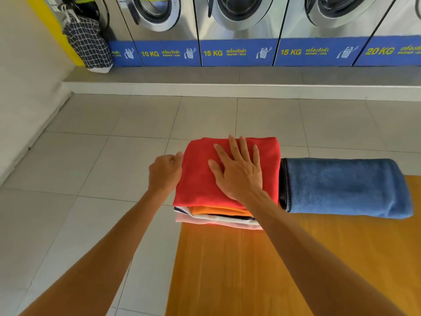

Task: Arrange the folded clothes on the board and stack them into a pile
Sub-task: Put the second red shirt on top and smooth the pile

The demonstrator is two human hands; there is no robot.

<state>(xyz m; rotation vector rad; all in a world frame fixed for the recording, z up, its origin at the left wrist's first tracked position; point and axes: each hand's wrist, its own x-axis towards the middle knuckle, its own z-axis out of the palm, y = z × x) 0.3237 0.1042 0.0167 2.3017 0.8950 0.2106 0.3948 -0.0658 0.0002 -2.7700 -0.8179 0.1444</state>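
A pile of folded clothes stands at the far left end of the orange wooden board [250, 270]. Its top piece is a red folded cloth [198, 179]; under it show an orange garment [218, 210], a white and dark one, and a pink one [205, 221] at the bottom. My right hand [239, 169] lies flat on the red cloth with fingers spread. My left hand [165, 171] is curled against the pile's left edge, fingers bent at the red cloth's side. A blue folded towel [346, 188] lies on the board just right of the pile.
The pile overhangs the board's left end above a grey tiled floor [102, 167]. A row of steel washing machines [237, 30] stands on a raised step at the back. A black-and-white checked bag [88, 42] hangs at the far left by a yellow wall.
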